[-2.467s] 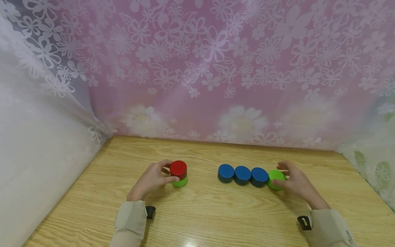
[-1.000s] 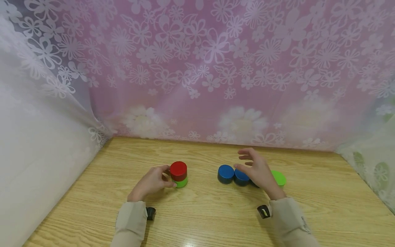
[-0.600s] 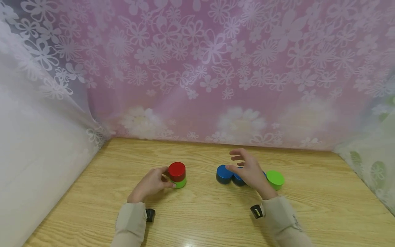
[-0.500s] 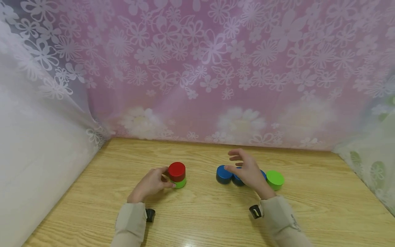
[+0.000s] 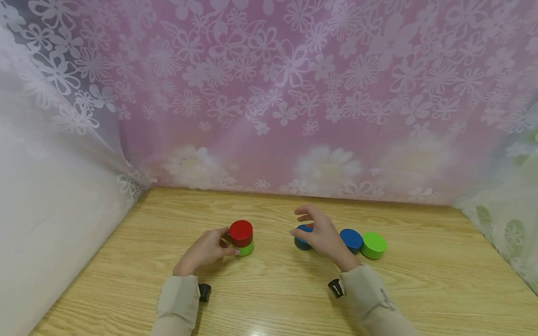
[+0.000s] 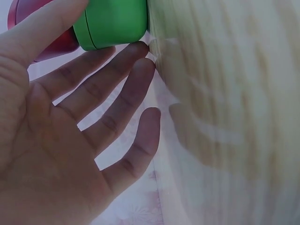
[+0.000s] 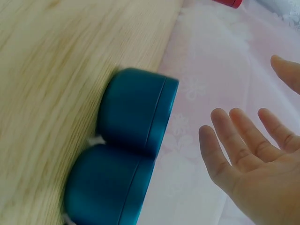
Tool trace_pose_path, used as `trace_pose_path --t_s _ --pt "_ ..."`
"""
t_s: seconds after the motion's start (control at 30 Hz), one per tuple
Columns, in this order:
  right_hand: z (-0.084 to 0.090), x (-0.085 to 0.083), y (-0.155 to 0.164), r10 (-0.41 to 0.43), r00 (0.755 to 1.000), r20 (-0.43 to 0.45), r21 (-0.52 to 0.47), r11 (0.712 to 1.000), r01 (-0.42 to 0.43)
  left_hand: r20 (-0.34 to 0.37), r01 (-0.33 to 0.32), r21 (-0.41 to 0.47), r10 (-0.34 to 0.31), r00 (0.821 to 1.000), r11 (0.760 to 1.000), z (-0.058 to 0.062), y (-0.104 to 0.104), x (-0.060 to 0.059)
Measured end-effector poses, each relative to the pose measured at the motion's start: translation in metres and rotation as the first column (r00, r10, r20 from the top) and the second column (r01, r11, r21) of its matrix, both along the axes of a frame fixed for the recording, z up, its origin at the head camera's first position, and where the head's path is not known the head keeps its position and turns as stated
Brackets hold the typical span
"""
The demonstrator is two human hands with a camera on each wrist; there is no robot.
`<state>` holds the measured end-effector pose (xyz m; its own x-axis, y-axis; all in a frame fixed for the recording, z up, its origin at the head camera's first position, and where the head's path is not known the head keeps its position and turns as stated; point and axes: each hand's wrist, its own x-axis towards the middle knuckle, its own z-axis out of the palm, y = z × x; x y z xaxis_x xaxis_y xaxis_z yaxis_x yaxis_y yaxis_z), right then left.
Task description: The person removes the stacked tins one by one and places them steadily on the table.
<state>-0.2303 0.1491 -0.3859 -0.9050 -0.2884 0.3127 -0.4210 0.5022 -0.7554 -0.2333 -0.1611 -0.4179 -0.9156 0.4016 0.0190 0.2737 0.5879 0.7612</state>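
Note:
A red round tin (image 5: 241,232) stands on a bright green tin (image 5: 246,250), stacked on the table. My left hand (image 5: 203,252) holds the lower green tin between thumb and fingers; the left wrist view shows the other fingers spread beside this green tin (image 6: 117,23). My right hand (image 5: 321,238), fingers spread and holding nothing, hovers over the left blue tin (image 5: 303,243) and hides the middle one. To its right are another blue tin (image 5: 351,240) and a second green tin (image 5: 374,245). Two blue tins (image 7: 136,110) with lid seams touch in the right wrist view.
The tins stand on a wood-grain table (image 5: 269,289). A pink flowered curtain (image 5: 269,102) hangs along its back edge, with a white curtain (image 5: 63,210) at the left side and a pale one (image 5: 508,224) at the right.
My right hand has left the right green tin and moved leftward over the blue row to its left end. My left thumb has slid down from the red tin to the green one.

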Motion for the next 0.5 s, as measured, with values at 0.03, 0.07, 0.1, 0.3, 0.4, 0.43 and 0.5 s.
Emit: trace_pose_path --t_s 0.03,0.07,0.1,0.3,0.4,0.43,0.5 --pt "0.0 0.0 -0.002 0.005 1.0 0.0 0.0 1.0 -0.005 0.001 -0.001 0.0 0.001 1.0 1.0 0.0 0.0 0.0" --pt "0.0 0.0 -0.004 0.011 1.0 -0.004 0.004 1.0 -0.011 0.002 -0.001 0.0 0.001 1.0 1.0 0.0 0.0 0.0" --pt "0.0 0.0 -0.006 0.014 1.0 -0.004 0.003 1.0 -0.014 0.005 -0.003 0.0 0.003 1.0 1.0 0.0 -0.001 0.0" --pt "-0.001 0.001 -0.016 0.017 1.0 0.016 -0.004 1.0 -0.017 0.013 -0.005 -0.004 0.005 1.0 1.0 0.001 -0.001 0.0" --pt "-0.002 0.0 -0.021 0.017 0.999 0.031 -0.01 1.0 -0.017 0.01 0.0 -0.007 0.0 1.0 1.0 0.001 0.0 0.0" --pt "-0.002 0.0 -0.023 0.017 0.999 0.038 -0.014 1.0 -0.017 0.008 0.001 -0.009 -0.001 1.0 1.0 0.001 0.0 0.0" --pt "-0.003 0.0 -0.027 0.025 0.998 0.054 -0.025 0.999 -0.023 0.003 0.004 -0.011 -0.004 1.0 1.0 0.001 -0.001 0.0"
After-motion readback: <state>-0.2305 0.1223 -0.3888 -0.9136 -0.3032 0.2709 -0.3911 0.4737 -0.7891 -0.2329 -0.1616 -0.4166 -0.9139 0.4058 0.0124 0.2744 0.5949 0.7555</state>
